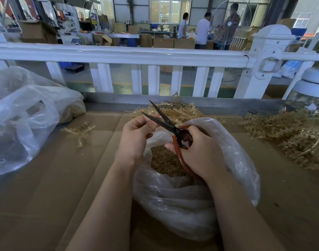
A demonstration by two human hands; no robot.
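Note:
My right hand (200, 151) grips the red handles of a pair of scissors (166, 122), whose dark blades stand apart and point up to the left. My left hand (137, 134) is curled just left of the blades, fingertips near the lower blade; what it pinches is too small to tell. Both hands hover over an open clear plastic bag (195, 205) holding small tan cut pieces (164, 162). A pile of golden artificial sprigs (180, 109) lies right behind the hands.
Brown cardboard (64, 178) covers the table. A large crumpled plastic bag (24, 120) sits at left, one loose sprig (80, 129) beside it. More sprigs (291, 134) are heaped at right. A white railing (137, 55) runs behind; three people stand far back.

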